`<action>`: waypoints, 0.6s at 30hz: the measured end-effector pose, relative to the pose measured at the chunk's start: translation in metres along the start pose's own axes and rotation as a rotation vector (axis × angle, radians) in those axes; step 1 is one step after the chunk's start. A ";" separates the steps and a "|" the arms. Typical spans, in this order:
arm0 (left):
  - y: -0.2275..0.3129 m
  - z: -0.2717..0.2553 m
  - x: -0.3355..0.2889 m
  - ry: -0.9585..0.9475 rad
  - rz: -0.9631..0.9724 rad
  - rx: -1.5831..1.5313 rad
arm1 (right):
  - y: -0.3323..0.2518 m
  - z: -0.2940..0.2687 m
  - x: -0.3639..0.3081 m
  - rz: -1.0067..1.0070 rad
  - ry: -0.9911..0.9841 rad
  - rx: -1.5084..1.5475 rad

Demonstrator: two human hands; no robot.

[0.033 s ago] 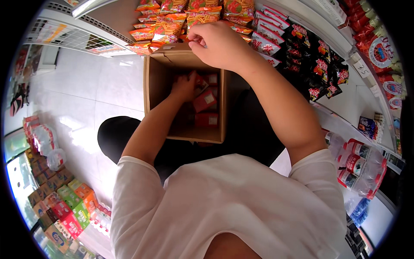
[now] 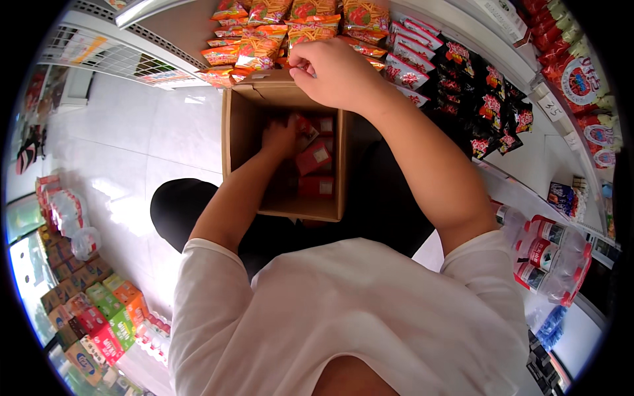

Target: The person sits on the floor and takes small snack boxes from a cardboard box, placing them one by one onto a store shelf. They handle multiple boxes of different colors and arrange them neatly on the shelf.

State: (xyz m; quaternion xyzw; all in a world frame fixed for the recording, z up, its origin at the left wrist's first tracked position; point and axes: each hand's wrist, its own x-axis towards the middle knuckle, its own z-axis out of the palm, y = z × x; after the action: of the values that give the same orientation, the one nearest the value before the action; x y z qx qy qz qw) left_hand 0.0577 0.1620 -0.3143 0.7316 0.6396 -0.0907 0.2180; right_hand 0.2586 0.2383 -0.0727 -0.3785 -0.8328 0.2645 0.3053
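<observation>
An open cardboard box [image 2: 228, 142] stands between my legs with several small red boxes [image 2: 314, 157] in it, each bearing a pale label. My left hand [image 2: 280, 137] reaches down inside, its fingers closed on a red box [image 2: 306, 131] near the far end; the fingertips are partly in shadow. Over the far right corner of the cardboard box, my right hand [image 2: 333, 71] is curled with thumb and fingers together. Whatever those fingers hold, if anything, is hidden.
Orange snack bags [image 2: 259, 49] fill the shelf just beyond the box. Black snack packets [image 2: 456, 89] hang over the shelf at the right. Shrink-wrapped bottles [image 2: 551, 251] stand at the far right. Stacked drink cartons [image 2: 109, 317] stand on the floor at the lower left.
The red box at my left fingers shows slightly more of its face now. Both hands stay in nearly the same places.
</observation>
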 end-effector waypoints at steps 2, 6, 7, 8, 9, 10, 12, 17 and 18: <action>0.013 -0.024 -0.006 -0.027 -0.059 0.045 | -0.002 -0.004 -0.004 0.002 0.009 0.007; 0.030 -0.065 -0.032 -0.010 -0.050 0.175 | -0.017 -0.010 -0.006 0.029 -0.072 0.002; 0.034 -0.081 -0.037 -0.012 -0.037 0.166 | -0.015 -0.008 -0.008 0.039 -0.105 -0.014; 0.038 -0.099 -0.043 -0.013 -0.025 0.156 | -0.014 -0.007 -0.008 0.050 -0.138 -0.030; 0.041 -0.115 -0.052 -0.020 -0.016 0.144 | -0.015 -0.006 -0.011 0.052 -0.210 -0.073; 0.038 -0.128 -0.060 0.015 0.066 0.090 | -0.015 -0.006 -0.014 0.058 -0.279 -0.119; 0.018 -0.157 -0.077 0.084 0.229 -0.017 | -0.022 -0.010 -0.020 0.121 -0.477 -0.248; 0.008 -0.263 -0.128 0.028 0.369 -0.594 | -0.034 -0.020 -0.014 0.188 -0.647 -0.145; 0.002 -0.268 -0.136 0.041 0.340 -0.769 | -0.043 -0.022 -0.008 0.211 -0.661 -0.032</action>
State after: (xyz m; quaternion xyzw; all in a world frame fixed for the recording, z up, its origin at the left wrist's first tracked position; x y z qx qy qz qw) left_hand -0.0020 0.1569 -0.0199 0.6936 0.5013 0.2067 0.4742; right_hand 0.2581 0.2118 -0.0310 -0.3613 -0.8469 0.3898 -0.0161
